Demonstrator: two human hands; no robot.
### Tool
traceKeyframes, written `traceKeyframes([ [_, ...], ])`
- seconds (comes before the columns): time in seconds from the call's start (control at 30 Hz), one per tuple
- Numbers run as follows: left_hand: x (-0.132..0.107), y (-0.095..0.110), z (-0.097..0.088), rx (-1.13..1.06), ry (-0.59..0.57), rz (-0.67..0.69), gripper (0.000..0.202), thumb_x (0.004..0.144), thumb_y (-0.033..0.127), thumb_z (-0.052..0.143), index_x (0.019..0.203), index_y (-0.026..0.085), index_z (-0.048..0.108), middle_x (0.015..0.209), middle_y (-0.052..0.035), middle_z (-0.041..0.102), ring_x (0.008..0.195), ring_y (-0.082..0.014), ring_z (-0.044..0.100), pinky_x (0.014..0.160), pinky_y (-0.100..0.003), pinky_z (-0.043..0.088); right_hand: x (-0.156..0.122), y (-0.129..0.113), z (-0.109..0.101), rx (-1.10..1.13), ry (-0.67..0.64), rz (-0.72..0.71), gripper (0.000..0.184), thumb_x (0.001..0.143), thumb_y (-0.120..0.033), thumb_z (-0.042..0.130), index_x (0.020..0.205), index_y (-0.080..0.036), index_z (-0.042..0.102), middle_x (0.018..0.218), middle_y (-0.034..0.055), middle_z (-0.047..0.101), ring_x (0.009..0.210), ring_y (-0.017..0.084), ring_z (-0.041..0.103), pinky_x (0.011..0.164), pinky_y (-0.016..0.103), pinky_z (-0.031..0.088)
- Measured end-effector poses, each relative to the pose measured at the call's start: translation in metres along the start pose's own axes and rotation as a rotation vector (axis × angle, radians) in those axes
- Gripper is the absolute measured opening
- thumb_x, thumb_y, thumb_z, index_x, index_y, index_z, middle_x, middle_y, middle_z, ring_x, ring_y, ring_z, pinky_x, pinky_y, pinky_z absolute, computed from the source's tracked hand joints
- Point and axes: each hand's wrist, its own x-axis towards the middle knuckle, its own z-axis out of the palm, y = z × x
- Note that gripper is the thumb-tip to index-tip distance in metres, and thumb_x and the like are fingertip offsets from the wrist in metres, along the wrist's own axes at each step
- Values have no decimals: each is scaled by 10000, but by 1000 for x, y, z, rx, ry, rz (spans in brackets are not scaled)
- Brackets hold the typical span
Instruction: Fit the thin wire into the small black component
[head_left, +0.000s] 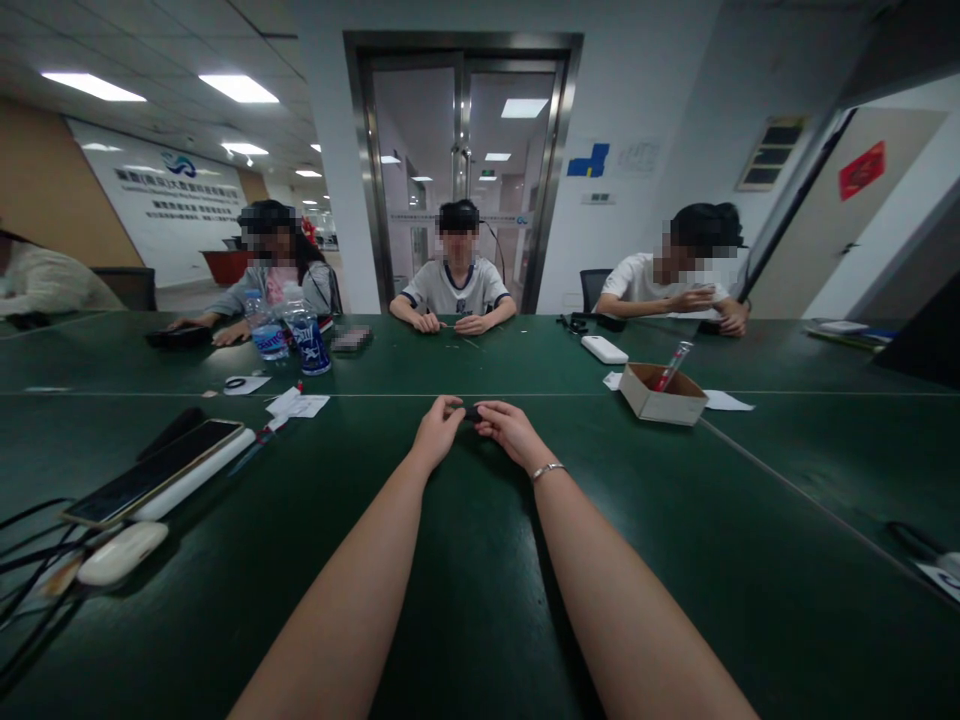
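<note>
Between my two hands is a small black object [472,413], too small and too covered by fingers to name. My left hand [438,432] pinches its left end with thumb and fingers. From the other side, the fingertips of my right hand [510,430] close on its right end. A silver bracelet [549,470] circles my right wrist. Both hands are just above or resting on the green table [480,560]; I cannot tell which.
On the left lie a phone [161,470] on a white block, a white case [124,553], cables and paper slips [298,403]. Two bottles [306,335] stand behind. A cardboard box [661,395] and white power bank [604,349] sit right. Several people [457,285] sit around the table.
</note>
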Motion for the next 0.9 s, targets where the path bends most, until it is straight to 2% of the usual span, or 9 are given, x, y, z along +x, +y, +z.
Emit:
traceKeyframes([
  [0.1, 1, -1, 1, 14, -18, -15, 227, 866, 315, 473, 1026, 192, 577, 712, -10, 584, 656, -139, 544, 639, -246, 406, 1, 0, 0, 1, -2, 4, 180, 681, -126, 786, 828, -103, 685, 675, 48, 649, 558, 111, 601, 548, 204, 510],
  [0.2, 1, -2, 2, 5, 26, 0, 218, 837, 292, 518, 1023, 196, 582, 791, -17, 606, 715, -136, 561, 644, -232, 407, 1, 1, -2, 2, -12, -1, 192, 676, -130, 789, 836, -105, 686, 683, 46, 651, 552, 105, 596, 536, 197, 505],
  [0.33, 1, -1, 1, -9, -14, -26, 280, 890, 389, 429, 1002, 182, 581, 679, -9, 582, 566, -128, 514, 540, -234, 372, 2, 1, -3, -8, -23, -4, 199, 672, -136, 798, 836, -109, 688, 681, 47, 650, 564, 110, 600, 534, 199, 508],
  [0.47, 0, 0, 0, -17, 10, -24, 227, 856, 327, 498, 1018, 195, 586, 826, -28, 618, 673, -132, 554, 589, -228, 396, 1, 1, -3, -12, -23, -8, 202, 670, -130, 800, 838, -111, 691, 687, 51, 652, 565, 111, 597, 534, 204, 515],
  [0.6, -2, 4, -2, 19, -3, -35, 271, 899, 377, 419, 1003, 194, 590, 689, -7, 569, 632, -139, 529, 578, -236, 377, 1, 1, -2, -10, -29, -9, 193, 677, -127, 795, 838, -113, 689, 684, 47, 647, 559, 110, 593, 524, 206, 516],
  [0.73, -1, 4, -2, 11, 33, -53, 221, 868, 308, 471, 1016, 202, 596, 794, -22, 600, 698, -143, 548, 604, -237, 389, 0, 1, -1, -13, -12, -7, 183, 695, -114, 777, 855, -106, 688, 693, 52, 649, 562, 106, 597, 533, 199, 513],
  [0.83, 0, 1, -2, -3, 16, -56, 256, 886, 350, 437, 1019, 197, 593, 744, -19, 584, 659, -145, 535, 590, -241, 386, 0, 0, -1, -16, -15, -3, 176, 699, -110, 773, 851, -106, 685, 697, 49, 646, 562, 103, 597, 532, 195, 510],
  [0.9, 1, 0, -1, 6, 18, -28, 235, 868, 320, 470, 1023, 194, 594, 754, -20, 586, 681, -146, 542, 610, -241, 394, -1, -1, 0, -18, -22, -7, 174, 697, -111, 773, 847, -109, 684, 704, 47, 646, 563, 102, 597, 531, 195, 510],
])
